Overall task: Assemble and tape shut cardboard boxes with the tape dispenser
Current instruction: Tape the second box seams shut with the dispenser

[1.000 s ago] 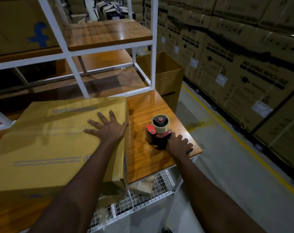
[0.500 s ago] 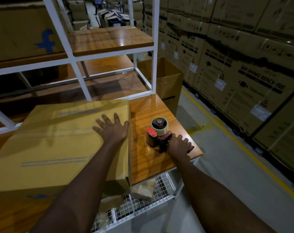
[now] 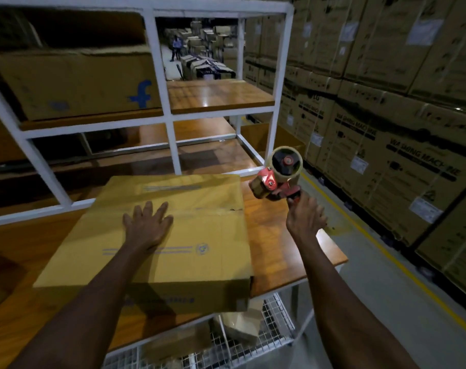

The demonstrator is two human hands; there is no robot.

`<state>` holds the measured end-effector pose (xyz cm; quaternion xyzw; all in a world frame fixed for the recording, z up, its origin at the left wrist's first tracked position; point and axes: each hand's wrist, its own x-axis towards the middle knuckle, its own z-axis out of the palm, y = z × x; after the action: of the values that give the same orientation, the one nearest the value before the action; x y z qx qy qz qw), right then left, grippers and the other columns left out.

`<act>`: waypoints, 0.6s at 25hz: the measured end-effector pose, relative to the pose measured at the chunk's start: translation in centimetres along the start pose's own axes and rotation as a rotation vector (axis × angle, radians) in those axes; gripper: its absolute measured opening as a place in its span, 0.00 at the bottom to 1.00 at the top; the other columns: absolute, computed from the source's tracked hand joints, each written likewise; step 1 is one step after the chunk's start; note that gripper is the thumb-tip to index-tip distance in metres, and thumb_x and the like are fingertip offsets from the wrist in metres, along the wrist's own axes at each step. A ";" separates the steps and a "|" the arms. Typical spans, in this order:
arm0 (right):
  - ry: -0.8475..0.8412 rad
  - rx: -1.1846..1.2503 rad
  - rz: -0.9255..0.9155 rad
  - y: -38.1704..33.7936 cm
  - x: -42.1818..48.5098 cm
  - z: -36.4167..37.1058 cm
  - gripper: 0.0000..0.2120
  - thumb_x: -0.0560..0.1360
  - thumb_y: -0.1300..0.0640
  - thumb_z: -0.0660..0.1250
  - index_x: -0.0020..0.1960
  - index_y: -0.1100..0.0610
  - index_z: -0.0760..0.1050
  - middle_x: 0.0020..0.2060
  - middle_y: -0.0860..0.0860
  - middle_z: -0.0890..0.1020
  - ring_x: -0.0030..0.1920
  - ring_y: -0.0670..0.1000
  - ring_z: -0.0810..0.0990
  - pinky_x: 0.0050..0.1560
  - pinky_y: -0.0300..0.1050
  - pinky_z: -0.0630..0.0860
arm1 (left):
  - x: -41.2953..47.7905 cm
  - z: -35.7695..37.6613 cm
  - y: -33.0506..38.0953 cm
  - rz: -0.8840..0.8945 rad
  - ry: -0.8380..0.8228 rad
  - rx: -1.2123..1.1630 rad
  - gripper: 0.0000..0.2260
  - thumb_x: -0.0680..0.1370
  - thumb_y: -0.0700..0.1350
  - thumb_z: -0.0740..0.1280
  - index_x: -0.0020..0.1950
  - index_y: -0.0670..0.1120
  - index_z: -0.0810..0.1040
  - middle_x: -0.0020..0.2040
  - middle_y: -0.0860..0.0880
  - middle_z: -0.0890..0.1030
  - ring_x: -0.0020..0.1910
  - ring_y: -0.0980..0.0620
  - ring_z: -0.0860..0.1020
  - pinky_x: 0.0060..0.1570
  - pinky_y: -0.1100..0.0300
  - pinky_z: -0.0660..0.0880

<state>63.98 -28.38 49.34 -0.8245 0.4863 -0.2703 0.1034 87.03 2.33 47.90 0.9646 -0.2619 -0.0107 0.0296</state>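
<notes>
A closed brown cardboard box (image 3: 199,235) lies on the wooden table (image 3: 274,249), its top flaps meeting along a seam across the middle. My left hand (image 3: 146,225) rests flat on the box top, fingers spread. My right hand (image 3: 305,218) grips the handle of a red tape dispenser (image 3: 275,179) holding a roll of brown tape, lifted off the table just beyond the box's far right corner.
A white metal shelf frame (image 3: 170,118) with wooden boards stands behind the box; another carton (image 3: 77,83) sits on it at upper left. A wire basket (image 3: 253,339) hangs under the table. Stacked cartons (image 3: 386,142) line the right, past a yellow floor line. A person (image 3: 176,47) stands far down the aisle.
My right hand has lifted the tape dispenser off the table and up toward the box's far right corner. My left hand has slid toward the middle of the box top.
</notes>
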 end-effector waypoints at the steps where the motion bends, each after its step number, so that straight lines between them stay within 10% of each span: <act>1: 0.021 0.010 -0.043 -1.9 -0.4 -0.7 0.16 0.79 0.51 0.63 0.65 0.53 0.68 0.58 0.58 0.74 0.57 0.64 0.73 0.56 0.59 0.67 | -0.3 -0.3 -1.6 -0.015 -0.009 -0.008 0.26 0.82 0.63 0.46 0.79 0.60 0.48 0.80 0.45 0.50 0.77 0.38 0.50 0.70 0.34 0.50; 8: 0.046 0.087 -0.194 -13.8 -6.5 -1.0 0.13 0.79 0.51 0.61 0.62 0.55 0.70 0.57 0.58 0.75 0.56 0.63 0.72 0.55 0.58 0.65 | -1.1 -3.0 -9.8 -0.239 -0.183 -0.110 0.36 0.70 0.78 0.46 0.76 0.69 0.46 0.80 0.54 0.42 0.75 0.31 0.41 0.64 0.24 0.45; 15: -0.025 0.240 -0.223 -17.1 -8.2 -0.6 0.13 0.80 0.51 0.61 0.60 0.56 0.69 0.58 0.57 0.75 0.58 0.63 0.71 0.58 0.59 0.64 | -4.5 -2.7 -4.9 -0.207 -0.114 -0.100 0.33 0.72 0.75 0.51 0.76 0.65 0.56 0.78 0.45 0.54 0.70 0.31 0.56 0.63 0.35 0.63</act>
<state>73.28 -12.68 54.47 -0.8585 0.3546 -0.3258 0.1765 85.73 8.91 50.34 0.9816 -0.1615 -0.0813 0.0613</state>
